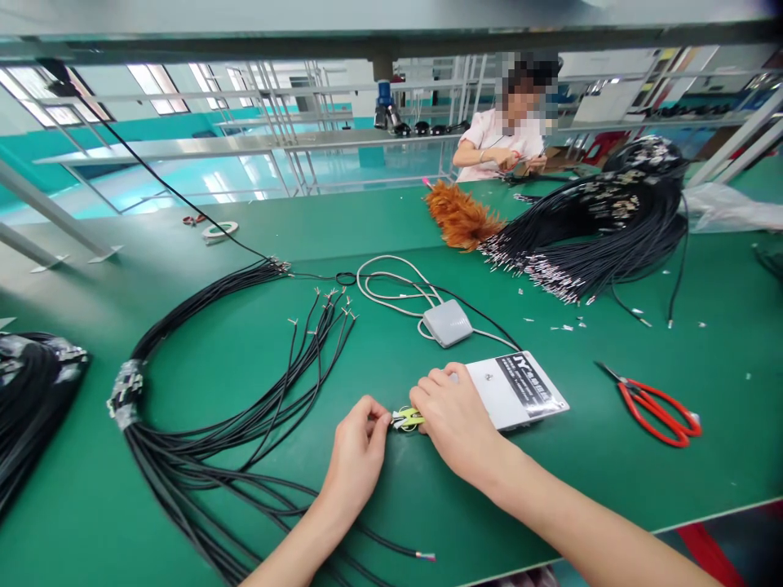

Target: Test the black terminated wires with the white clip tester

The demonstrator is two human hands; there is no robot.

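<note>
My left hand (358, 448) is closed in a pinch, thumb and forefinger meeting just left of a small yellow-green clip (409, 419). What sits between those fingertips is too small to make out. The fingers of my right hand (453, 416) are wrapped over the right end of the clip, against the front of a flat white box (514, 387) with a black label. Left of my hands, a bundle of black cables (183, 436) curves round, tied with a clear wrap (127, 393). Several of its cable ends are stripped and splayed. One cable end (422, 556) with coloured wires lies below my hands.
Red-handled scissors (661, 412) lie at the right. A grey pedal (448, 323) with a coiled cord is behind the box. Another large cable bundle (587, 236), an orange feather duster (462, 216) and a tape roll (220, 231) lie farther back. A co-worker (505, 147) sits opposite, hands busy.
</note>
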